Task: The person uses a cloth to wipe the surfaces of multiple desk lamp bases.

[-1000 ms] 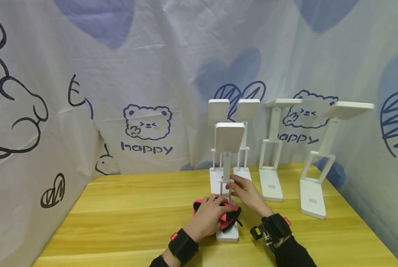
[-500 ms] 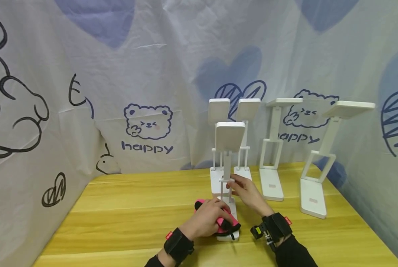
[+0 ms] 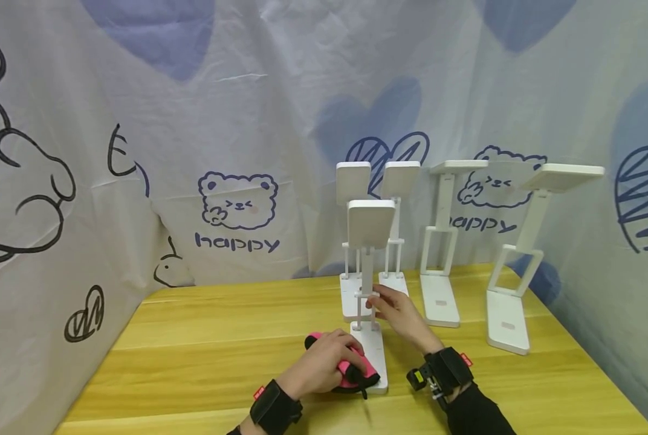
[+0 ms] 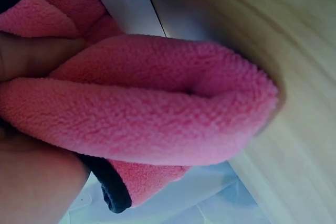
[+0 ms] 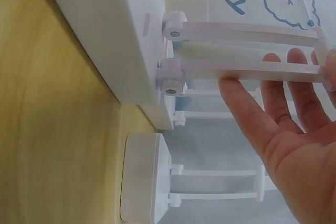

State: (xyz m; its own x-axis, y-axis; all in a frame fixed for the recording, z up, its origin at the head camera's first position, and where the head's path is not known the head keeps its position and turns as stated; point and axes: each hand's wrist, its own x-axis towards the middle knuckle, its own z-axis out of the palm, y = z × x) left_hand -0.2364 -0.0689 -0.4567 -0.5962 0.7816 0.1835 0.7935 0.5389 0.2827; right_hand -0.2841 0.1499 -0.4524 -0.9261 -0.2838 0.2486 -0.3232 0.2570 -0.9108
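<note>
A white folding stand (image 3: 371, 225) with a tilted flat plate, a thin arm and a hinged frame stands upright at the front of a group. Its long base (image 3: 369, 338) lies on the table. My left hand (image 3: 324, 362) grips a bunched pink fleecy cloth (image 3: 363, 364) with black trim at the left front part of that base. In the left wrist view the cloth (image 4: 152, 108) is folded over, hiding some fingers. My right hand (image 3: 402, 314) holds the stand's frame from the right, with thumb and fingers around its upper part; the right wrist view shows the frame's legs (image 5: 252, 69) there.
Several similar white stands (image 3: 354, 184) are close behind and to the right, including one (image 3: 440, 241) and another at far right (image 3: 509, 314). The yellow wooden table (image 3: 210, 338) extends to the left. A printed curtain (image 3: 280, 109) hangs behind.
My left hand and the cloth have slid along the base toward the front, then left, uncovering more of the base. My right hand keeps its hold on the frame.
</note>
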